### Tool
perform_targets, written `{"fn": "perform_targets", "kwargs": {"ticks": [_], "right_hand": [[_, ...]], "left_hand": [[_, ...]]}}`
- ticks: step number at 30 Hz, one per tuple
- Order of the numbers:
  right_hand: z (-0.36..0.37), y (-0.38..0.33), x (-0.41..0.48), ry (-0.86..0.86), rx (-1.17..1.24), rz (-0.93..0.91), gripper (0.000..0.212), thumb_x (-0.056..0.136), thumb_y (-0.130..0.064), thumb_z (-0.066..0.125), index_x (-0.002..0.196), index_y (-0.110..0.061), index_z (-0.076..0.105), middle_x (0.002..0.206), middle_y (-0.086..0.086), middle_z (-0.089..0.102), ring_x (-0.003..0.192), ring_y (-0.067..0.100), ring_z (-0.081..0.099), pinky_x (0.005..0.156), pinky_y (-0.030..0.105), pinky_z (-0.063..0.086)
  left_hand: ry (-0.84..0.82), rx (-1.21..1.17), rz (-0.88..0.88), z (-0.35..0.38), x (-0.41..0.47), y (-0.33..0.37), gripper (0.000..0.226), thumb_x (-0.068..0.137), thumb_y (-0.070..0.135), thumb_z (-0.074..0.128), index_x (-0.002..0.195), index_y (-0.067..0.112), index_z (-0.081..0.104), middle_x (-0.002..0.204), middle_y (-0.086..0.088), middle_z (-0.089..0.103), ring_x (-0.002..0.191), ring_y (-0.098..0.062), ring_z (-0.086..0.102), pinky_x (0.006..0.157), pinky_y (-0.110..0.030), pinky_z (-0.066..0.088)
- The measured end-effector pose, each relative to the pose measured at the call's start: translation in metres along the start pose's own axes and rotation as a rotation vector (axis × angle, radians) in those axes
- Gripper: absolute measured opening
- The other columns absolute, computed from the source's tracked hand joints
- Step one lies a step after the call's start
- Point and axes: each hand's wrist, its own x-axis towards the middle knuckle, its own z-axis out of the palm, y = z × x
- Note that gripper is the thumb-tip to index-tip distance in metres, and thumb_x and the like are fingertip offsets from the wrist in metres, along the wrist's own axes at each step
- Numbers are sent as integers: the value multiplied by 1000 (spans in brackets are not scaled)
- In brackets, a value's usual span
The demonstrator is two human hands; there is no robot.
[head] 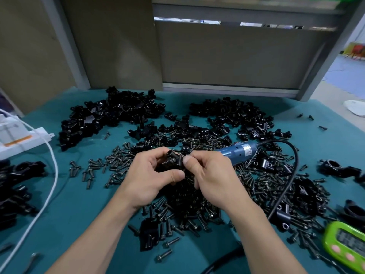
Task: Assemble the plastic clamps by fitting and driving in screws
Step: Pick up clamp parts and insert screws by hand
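Note:
My left hand (152,175) grips a black plastic clamp (171,161) above the middle of the table, thumb across its lower side. A screw sits in the clamp's face. My right hand (209,175) pinches something small at the clamp's right edge; the pinched item is hidden by the fingertips. Below both hands lies a thick heap of dark screws (185,198). A blue electric screwdriver (240,150) lies on the table just behind my right hand, its black cable (290,175) looping off to the right.
Piles of black clamp halves (110,117) (233,113) cover the far side of the teal table (69,194). Assembled clamps (17,180) sit at the left edge and more (339,169) at the right. A white cable (49,186), a white box (21,139) and a green timer (347,246) lie nearby.

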Motion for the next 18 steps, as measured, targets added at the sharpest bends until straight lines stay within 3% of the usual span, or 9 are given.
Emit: {"fn": "perform_targets", "kwargs": {"ticks": [3, 5, 12, 18], "right_hand": [[-3, 2, -2, 22, 5, -30, 29, 103, -38, 59, 79, -25, 66, 56, -6, 63, 49, 6, 54, 50, 24, 42], [-4, 3, -3, 66, 18, -54, 18, 100, -27, 63, 83, -30, 66, 60, -5, 67, 51, 10, 58, 49, 22, 45], [2, 3, -4, 57, -76, -103, 20, 100, -19, 63, 85, -33, 63, 72, -7, 66, 58, 13, 57, 54, 36, 49], [-9, 0, -5, 80, -142, -130, 16, 93, -18, 73, 88, -32, 73, 74, -15, 71, 70, 6, 67, 63, 24, 54]], "left_hand": [[10, 2, 6, 0, 0, 2, 18, 72, 10, 86, 84, 20, 77, 78, -3, 76, 67, -13, 71, 60, -22, 56], [21, -8, -3, 1, 1, 2, 18, 73, 9, 85, 82, 23, 78, 77, -2, 76, 65, -12, 71, 57, -22, 55], [-31, -32, -63, 0, 1, 0, 16, 73, 5, 85, 83, 14, 76, 72, -4, 73, 59, -14, 67, 51, -23, 54], [-65, -148, -185, 0, 0, 0, 12, 76, 24, 79, 82, 14, 79, 66, -7, 67, 57, -16, 64, 50, -25, 55]]}}
